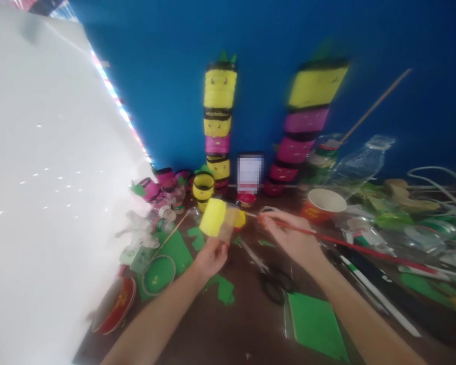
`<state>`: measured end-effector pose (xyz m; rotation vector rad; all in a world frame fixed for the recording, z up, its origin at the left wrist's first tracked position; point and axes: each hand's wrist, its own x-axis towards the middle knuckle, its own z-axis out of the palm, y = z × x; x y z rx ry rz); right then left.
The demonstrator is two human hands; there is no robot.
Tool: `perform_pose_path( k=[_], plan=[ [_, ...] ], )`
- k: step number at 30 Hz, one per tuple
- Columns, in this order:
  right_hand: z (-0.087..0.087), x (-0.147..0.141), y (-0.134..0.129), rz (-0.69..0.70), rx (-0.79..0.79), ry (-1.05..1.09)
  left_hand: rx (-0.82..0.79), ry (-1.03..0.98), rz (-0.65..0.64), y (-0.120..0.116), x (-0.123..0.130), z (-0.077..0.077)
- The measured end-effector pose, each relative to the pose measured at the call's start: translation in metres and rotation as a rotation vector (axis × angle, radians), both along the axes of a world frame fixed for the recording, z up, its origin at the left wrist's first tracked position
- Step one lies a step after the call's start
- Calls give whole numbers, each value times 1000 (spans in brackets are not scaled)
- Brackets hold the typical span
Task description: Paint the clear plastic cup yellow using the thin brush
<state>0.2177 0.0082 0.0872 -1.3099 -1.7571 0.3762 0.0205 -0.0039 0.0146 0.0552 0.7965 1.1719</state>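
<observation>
My left hand [213, 257] grips the lower edge of a partly yellow, partly see-through brownish piece [213, 218], perhaps a cut bottle section; blur hides its exact kind. In my right hand [289, 234] is a long, thin paintbrush with a red handle [349, 245], its fingers pinched round the front part. The brush tip points left at the piece's right side, near a small yellow patch [240, 219]; I cannot tell whether they touch. Below and between my hands lie black-handled scissors [275, 284], blades toward the piece.
Stacked yellow and pink cups with faces [219, 91] stand against the blue wall, beside a second leaning stack [296, 149]. A paper cup [327, 203] and a clear bottle [365, 159] stand right. Green sheets [317, 324], scraps and a red bowl [117, 306] lie about.
</observation>
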Motion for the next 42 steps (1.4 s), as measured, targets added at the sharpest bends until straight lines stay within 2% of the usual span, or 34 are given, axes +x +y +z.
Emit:
perform_pose_path(
  k=[9,18,23,27,33,37,40,42],
  plan=[
    [-1,-28,15,77,30,-245,-64,-40,14,0,-1,9],
    [-12,-29,17,100,59,-294,-108,-64,9,-2,0,20],
    [-16,-28,14,106,90,-240,-130,-109,-1,-3,-10,36],
    [-15,-28,8,68,144,-165,-18,-216,26,-3,-27,46],
    [-16,-25,-3,-32,198,-28,205,-214,194,-4,-43,48],
    [-20,-24,-11,-81,193,67,188,-268,162,-3,-40,47],
    [-23,-30,-19,-98,125,192,187,-265,149,-1,-39,48],
    [-22,-38,-26,-60,-1,379,210,-240,151,0,-37,51]
  ],
)
